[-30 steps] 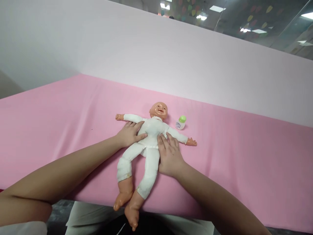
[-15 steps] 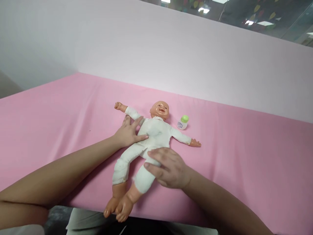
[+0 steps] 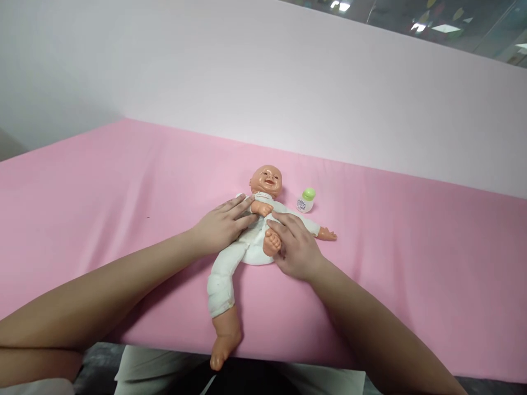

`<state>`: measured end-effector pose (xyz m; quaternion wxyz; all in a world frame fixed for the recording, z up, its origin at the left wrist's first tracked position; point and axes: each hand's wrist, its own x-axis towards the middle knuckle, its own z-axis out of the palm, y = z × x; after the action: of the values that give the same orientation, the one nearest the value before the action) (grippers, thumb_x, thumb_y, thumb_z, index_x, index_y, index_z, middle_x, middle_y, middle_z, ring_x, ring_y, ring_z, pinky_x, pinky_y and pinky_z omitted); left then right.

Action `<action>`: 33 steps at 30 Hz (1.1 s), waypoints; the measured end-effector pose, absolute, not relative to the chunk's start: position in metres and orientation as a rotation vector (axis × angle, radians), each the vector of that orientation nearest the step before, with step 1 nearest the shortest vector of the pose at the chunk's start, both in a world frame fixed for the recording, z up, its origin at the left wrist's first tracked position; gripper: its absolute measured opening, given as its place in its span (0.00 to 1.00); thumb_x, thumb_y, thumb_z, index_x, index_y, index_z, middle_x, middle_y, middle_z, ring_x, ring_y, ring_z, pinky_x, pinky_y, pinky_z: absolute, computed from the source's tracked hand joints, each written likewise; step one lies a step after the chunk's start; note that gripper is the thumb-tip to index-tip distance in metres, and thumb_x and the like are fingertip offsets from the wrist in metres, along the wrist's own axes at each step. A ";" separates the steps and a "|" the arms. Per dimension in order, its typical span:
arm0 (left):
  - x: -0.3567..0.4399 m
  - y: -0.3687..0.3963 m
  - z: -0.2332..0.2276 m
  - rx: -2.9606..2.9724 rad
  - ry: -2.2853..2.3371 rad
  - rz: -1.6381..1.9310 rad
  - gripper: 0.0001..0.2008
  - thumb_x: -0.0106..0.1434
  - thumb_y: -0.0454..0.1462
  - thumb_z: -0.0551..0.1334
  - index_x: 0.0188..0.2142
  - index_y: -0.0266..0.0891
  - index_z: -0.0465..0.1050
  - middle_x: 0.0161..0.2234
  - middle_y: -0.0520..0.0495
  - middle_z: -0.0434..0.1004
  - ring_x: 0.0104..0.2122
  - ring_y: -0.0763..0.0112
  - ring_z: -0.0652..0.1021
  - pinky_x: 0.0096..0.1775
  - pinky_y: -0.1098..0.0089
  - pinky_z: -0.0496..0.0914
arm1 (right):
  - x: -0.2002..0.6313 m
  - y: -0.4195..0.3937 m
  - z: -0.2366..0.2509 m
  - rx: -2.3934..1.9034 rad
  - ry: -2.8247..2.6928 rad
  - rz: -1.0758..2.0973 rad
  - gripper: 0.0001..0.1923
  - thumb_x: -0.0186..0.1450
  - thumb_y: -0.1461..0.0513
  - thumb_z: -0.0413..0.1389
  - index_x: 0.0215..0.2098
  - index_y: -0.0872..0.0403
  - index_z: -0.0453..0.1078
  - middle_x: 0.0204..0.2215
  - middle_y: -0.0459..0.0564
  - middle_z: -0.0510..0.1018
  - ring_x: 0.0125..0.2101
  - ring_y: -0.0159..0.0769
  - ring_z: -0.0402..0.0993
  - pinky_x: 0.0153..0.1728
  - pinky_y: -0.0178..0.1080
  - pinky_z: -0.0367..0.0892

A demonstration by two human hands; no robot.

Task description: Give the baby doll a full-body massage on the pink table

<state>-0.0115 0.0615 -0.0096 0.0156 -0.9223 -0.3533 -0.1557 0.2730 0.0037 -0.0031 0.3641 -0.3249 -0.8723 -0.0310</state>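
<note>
1. One doll (image 3: pixel 256 253) is lying face up on the pink-covered bench (image 3: pixel 411 274).
2. Left hand (image 3: pixel 218 227): grip is holding a doll arm (image 3: pixel 261 208) folded across the chest.
3. Right hand (image 3: pixel 300 247): grip is grasping a raised leg, its foot (image 3: pixel 272 243) showing near the belly.
4. Other leg (image 3: pixel 222 291) is stretching to the near edge.
5. Green-capped bottle (image 3: pixel 306 201) is sitting beside the doll's head and shoulder.

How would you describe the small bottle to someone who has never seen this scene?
On the pink surface lies a doll. Right of its head, in the picture, is the small bottle. Its green cap and printed label set it apart from the doll.
</note>
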 end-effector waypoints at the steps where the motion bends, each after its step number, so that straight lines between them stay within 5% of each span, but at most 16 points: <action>1: -0.012 0.061 -0.009 -2.880 -1.082 -0.463 0.25 0.73 0.37 0.60 0.68 0.43 0.72 0.78 0.38 0.53 0.78 0.43 0.53 0.75 0.44 0.54 | 0.271 0.002 -0.002 -0.832 -2.258 -0.047 0.35 0.67 0.59 0.62 0.71 0.50 0.63 0.67 0.63 0.71 0.65 0.57 0.69 0.64 0.63 0.70; 5: -0.013 0.062 -0.008 -2.895 -1.057 -0.453 0.27 0.72 0.38 0.61 0.70 0.42 0.70 0.78 0.38 0.51 0.78 0.43 0.53 0.75 0.45 0.53 | 0.268 -0.002 -0.002 -0.805 -2.253 -0.073 0.44 0.64 0.44 0.67 0.71 0.55 0.63 0.68 0.68 0.70 0.66 0.61 0.68 0.66 0.64 0.68; 9: -0.014 0.064 -0.012 -2.845 -1.249 -0.623 0.29 0.75 0.44 0.57 0.73 0.42 0.65 0.80 0.36 0.46 0.77 0.43 0.55 0.73 0.43 0.57 | 0.263 -0.011 0.000 -0.818 -2.297 -0.143 0.32 0.68 0.45 0.65 0.65 0.47 0.70 0.67 0.62 0.72 0.67 0.60 0.67 0.70 0.67 0.59; 12: -0.015 0.069 -0.015 -2.670 -1.670 -0.735 0.44 0.69 0.56 0.62 0.77 0.38 0.55 0.79 0.29 0.44 0.76 0.34 0.55 0.71 0.40 0.60 | 0.255 -0.026 0.004 -0.708 -2.372 -0.121 0.23 0.67 0.47 0.65 0.58 0.41 0.75 0.63 0.53 0.77 0.67 0.58 0.67 0.68 0.64 0.61; 16: -0.018 0.077 -0.016 -2.535 -2.040 -0.677 0.59 0.63 0.67 0.62 0.79 0.33 0.45 0.75 0.22 0.53 0.74 0.30 0.57 0.71 0.34 0.51 | 0.242 -0.048 0.004 -0.479 -2.471 0.081 0.15 0.65 0.47 0.64 0.44 0.46 0.78 0.44 0.49 0.84 0.51 0.49 0.76 0.53 0.54 0.69; 21: -0.019 0.084 -0.020 -2.540 -2.184 -0.476 0.61 0.64 0.70 0.56 0.79 0.30 0.42 0.73 0.19 0.58 0.74 0.26 0.57 0.69 0.30 0.44 | 0.231 -0.067 -0.001 -0.377 -2.642 0.262 0.13 0.61 0.50 0.61 0.30 0.50 0.69 0.28 0.46 0.76 0.34 0.40 0.68 0.40 0.47 0.65; 25: -0.019 0.085 -0.021 -2.544 -2.177 -0.447 0.61 0.64 0.71 0.55 0.79 0.30 0.41 0.74 0.19 0.56 0.74 0.25 0.55 0.70 0.31 0.44 | 0.229 -0.070 -0.006 -0.393 -2.717 0.231 0.12 0.64 0.51 0.61 0.34 0.51 0.71 0.30 0.46 0.77 0.34 0.39 0.66 0.40 0.48 0.62; 30: -0.018 0.080 -0.018 -2.518 -2.162 -0.511 0.60 0.63 0.70 0.59 0.80 0.36 0.44 0.77 0.22 0.49 0.76 0.24 0.50 0.71 0.33 0.49 | 0.229 -0.066 -0.005 -0.309 -2.705 0.265 0.27 0.66 0.37 0.58 0.36 0.52 0.72 0.33 0.49 0.80 0.41 0.44 0.73 0.44 0.50 0.65; 33: -0.017 0.074 -0.017 -2.541 -1.967 -0.630 0.52 0.65 0.65 0.63 0.78 0.40 0.53 0.79 0.28 0.42 0.77 0.27 0.46 0.72 0.36 0.51 | 0.232 -0.067 0.003 -0.308 -2.530 0.192 0.17 0.68 0.47 0.58 0.40 0.51 0.74 0.42 0.51 0.85 0.52 0.46 0.76 0.52 0.51 0.68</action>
<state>-0.0173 0.0745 -0.0169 -0.0662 -0.7743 -0.5993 -0.1919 0.2315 -0.0674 0.0033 0.2888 -0.1155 -0.9477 0.0721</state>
